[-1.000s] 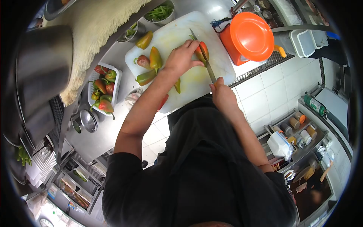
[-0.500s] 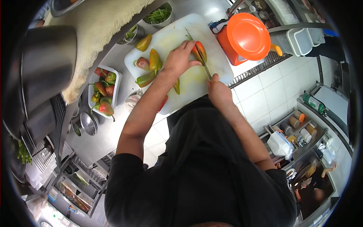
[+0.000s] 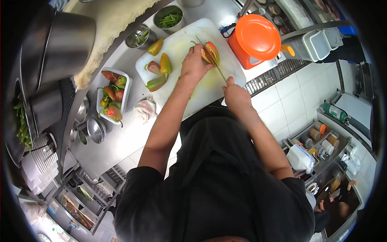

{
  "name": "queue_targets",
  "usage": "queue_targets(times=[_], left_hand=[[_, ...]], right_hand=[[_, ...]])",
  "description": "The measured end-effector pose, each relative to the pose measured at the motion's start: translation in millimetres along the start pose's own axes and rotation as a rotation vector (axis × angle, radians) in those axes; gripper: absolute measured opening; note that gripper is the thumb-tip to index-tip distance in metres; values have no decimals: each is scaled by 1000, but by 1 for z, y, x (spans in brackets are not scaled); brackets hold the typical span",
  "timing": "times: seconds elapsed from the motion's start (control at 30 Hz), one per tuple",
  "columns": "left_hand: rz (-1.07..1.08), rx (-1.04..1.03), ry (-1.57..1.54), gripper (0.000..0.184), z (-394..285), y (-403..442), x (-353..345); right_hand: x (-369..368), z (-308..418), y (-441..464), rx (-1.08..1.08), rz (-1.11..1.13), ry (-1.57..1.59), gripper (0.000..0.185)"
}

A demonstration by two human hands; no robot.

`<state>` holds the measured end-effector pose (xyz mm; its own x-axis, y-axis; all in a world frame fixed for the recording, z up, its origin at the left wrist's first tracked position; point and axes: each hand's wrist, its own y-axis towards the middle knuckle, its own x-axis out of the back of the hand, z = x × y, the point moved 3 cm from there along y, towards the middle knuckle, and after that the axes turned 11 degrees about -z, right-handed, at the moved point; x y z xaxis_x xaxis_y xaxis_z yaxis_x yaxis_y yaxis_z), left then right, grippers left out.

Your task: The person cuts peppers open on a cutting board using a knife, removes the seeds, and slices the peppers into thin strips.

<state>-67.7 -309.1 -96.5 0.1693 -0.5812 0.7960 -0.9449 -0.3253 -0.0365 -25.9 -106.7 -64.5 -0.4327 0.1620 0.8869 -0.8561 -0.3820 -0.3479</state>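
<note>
My right hand (image 3: 237, 97) is closed round the handle of a long knife (image 3: 221, 74). Its blade lies in a red and green pepper (image 3: 213, 51), which has parted lengthwise so that pale seeds and inner flesh show. My left hand (image 3: 194, 64) grips the pepper from the left side, its fingertips near the stem end. Underneath is a white cutting board (image 3: 225, 44). Left of my left hand lie whole peppers: a yellow-green one (image 3: 165, 64), a reddish one (image 3: 152, 67), a green one (image 3: 156, 83) and another yellow-green pepper (image 3: 155, 47) farther back.
A white basket of peppers (image 3: 128, 94) stands left of the board, near a crumpled cloth (image 3: 145, 109) and metal bowls (image 3: 96, 131). Metal containers with cut greens (image 3: 168, 18) stand behind. An orange lidded container (image 3: 258, 38) borders the board's right side.
The knife has gone through the pepper, which now stands opened with its inside showing. The view has shifted slightly, and both hands stay close to the pepper.
</note>
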Motion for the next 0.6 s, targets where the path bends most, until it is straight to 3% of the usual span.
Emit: queue_targets(times=[0.3, 0.6], left_hand=[[26, -36, -20, 83, 2, -1, 5], [108, 19, 391, 71, -16, -21, 38]], right_hand=[[-20, -27, -8, 23, -20, 27, 35], [4, -63, -6, -8, -107, 122, 33]])
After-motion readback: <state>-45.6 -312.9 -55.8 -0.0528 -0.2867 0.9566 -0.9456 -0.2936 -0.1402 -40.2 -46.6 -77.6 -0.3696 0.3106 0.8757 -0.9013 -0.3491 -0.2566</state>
